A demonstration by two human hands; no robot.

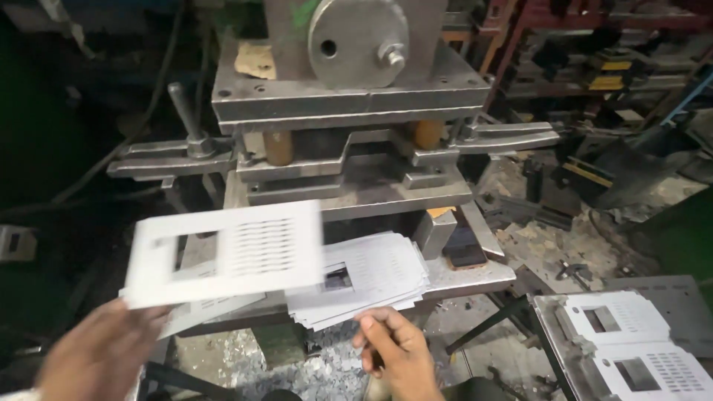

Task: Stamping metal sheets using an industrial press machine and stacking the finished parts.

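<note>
Dim workshop, press point(349, 111) at top centre — left hand point(96, 356) grasping a punched white sheet point(226, 252), best kept level; right hand point(397, 349), fingers loosely curled and empty, by the sheet stack point(371, 278).

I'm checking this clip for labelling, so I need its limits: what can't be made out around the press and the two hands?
- Left hand, head view: motion-blurred and cut by the bottom edge, so its grip on the white punched panel is unclear.
- Right hand: whether its fingers touch the panel stack is unclear.
- Press: top cut off by the frame.
- Shelves: too dark to identify contents.
</note>
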